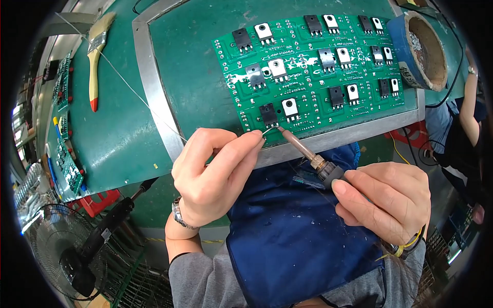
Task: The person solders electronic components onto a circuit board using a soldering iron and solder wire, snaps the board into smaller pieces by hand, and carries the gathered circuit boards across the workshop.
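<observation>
A green circuit board panel [308, 92] lies on the bench, carrying rows of black and silver-backed transistors. My right hand [385, 200] grips a soldering iron [303, 146] whose tip meets the legs of a black transistor [267, 113] at the panel's near left corner. In my left hand [215, 167], thumb and fingers pinch a thin solder wire [270, 129], its end beside the iron's tip. From that hand the wire runs up and left across the bench. The iron's handle is mostly hidden inside my right hand.
A metal frame [156, 97] borders the work area. At the right stands a blue, round container [405, 51] with grey bits inside. A brush [94, 61] lies left, near more circuit boards [67, 164]. Below left is a fan [67, 251]; another person's arm [470, 97] shows far right.
</observation>
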Action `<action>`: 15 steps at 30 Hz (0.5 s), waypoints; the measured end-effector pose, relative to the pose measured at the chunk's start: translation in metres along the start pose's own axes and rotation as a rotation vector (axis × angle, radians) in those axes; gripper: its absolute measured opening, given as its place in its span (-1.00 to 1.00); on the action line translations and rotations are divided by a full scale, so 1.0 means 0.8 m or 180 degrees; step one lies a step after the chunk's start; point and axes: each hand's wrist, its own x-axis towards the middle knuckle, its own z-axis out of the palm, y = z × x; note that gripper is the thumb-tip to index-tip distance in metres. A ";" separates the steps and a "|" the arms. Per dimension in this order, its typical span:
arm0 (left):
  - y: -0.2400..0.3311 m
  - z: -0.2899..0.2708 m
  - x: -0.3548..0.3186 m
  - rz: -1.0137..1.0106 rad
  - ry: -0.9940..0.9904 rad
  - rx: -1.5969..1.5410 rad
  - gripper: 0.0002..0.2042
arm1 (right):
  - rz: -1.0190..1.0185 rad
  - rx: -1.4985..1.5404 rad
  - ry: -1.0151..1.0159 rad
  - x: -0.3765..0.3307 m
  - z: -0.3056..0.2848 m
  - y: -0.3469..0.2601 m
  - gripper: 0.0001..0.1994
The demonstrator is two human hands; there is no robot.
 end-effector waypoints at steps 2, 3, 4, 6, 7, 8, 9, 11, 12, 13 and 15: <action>0.000 -0.003 0.001 0.0023 0.0009 0.0026 -0.72 | 0.0001 -0.0003 -0.0003 0.000 -0.001 0.000 -0.76; 0.000 -0.005 0.001 0.0037 0.0024 0.0061 -0.72 | -0.0002 -0.0006 0.0002 0.001 -0.001 0.000 -0.76; 0.000 -0.005 0.001 0.0051 0.0040 0.0098 -0.72 | -0.0007 -0.0007 0.0007 0.000 0.000 0.000 -0.76; 0.001 -0.003 0.000 0.0042 0.0012 0.0066 -0.72 | 0.0003 0.0013 -0.0008 -0.001 0.001 0.000 -0.76; 0.001 -0.002 0.001 0.0038 -0.0014 0.0020 -0.72 | 0.0020 0.0021 -0.0030 -0.001 0.000 0.000 -0.76; 0.000 -0.001 0.002 0.0040 -0.0012 0.0015 -0.72 | 0.0022 0.0016 -0.0031 0.000 -0.001 0.000 -0.76; 0.000 0.000 0.003 0.0046 -0.0032 -0.0007 -0.72 | 0.0019 0.0005 -0.0033 0.000 -0.001 -0.001 -0.76; 0.000 0.000 0.003 0.0052 -0.0053 -0.0021 -0.71 | 0.0014 -0.0003 -0.0029 0.000 -0.001 0.000 -0.76; 0.001 0.000 0.004 0.0050 -0.0087 -0.0021 -0.72 | -0.0011 -0.0002 -0.0003 0.000 -0.001 0.000 -0.76; 0.001 0.000 0.004 0.0046 -0.0121 -0.0020 -0.72 | -0.0037 0.0000 0.0022 -0.001 0.000 0.001 -0.77; -0.001 0.001 0.003 0.0070 -0.0133 -0.0024 -0.72 | -0.0059 -0.0004 0.0032 -0.002 0.001 0.002 -0.77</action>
